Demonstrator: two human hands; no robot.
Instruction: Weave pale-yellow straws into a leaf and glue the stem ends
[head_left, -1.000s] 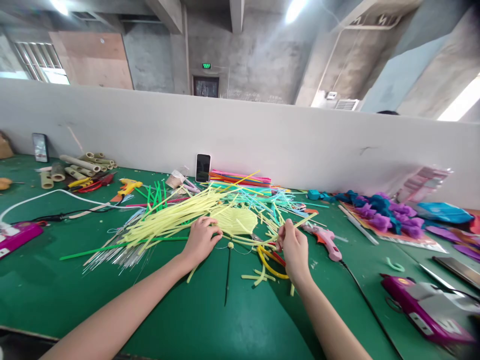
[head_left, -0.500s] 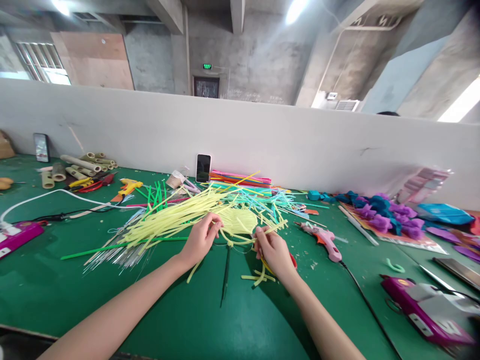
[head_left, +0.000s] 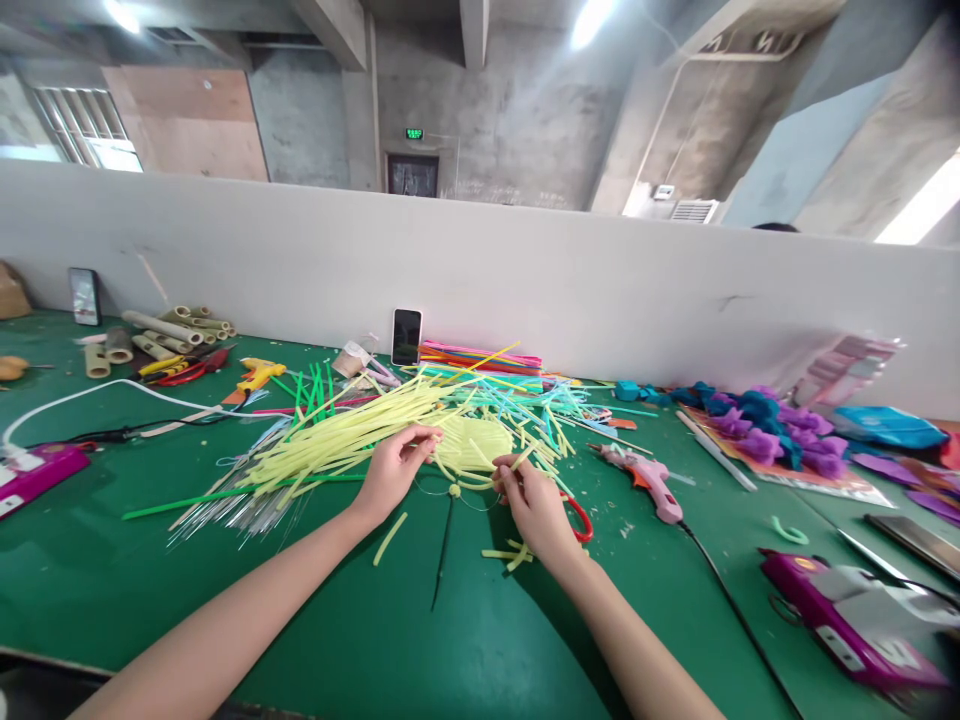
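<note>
So, left hand (head_left: 397,472): thumb and forefinger closed in a pinch on the near end of a curved yellow strip, the other fingers curled in.
Right hand (head_left: 531,500): fingertips closed on the strip's other end, a short straight tail poking up past the thumb.
Curved yellow strip (head_left: 474,486): fuzzy-looking and bendy, sagging in a shallow bow between the two hands.
Bead-like knob (head_left: 454,490): small, round, pale yellow, between the hands; a slim dark stem (head_left: 443,560) runs from it toward the person, and a thin wire loops out beside it.
Flat yellow piece (head_left: 480,443): ribbed, made of strips laid side by side, just beyond the gap between the hands.
Yellow bundle (head_left: 349,430): long soft strips in a loose heap, beyond and left of the left hand; fine silvery strands (head_left: 225,515) fan out under its end.
Offcuts (head_left: 510,556): short, blunt yellow lengths, just beside the right hand on the person's side; one more (head_left: 390,540) lies below the left wrist.
Scissors (head_left: 582,520): smooth red handle loop, partly hidden behind the right hand.
Glue gun (head_left: 649,482): pink plastic, lying right of the right hand.
Tabletop (head_left: 360,640): smooth dark green, beneath both hands.
</note>
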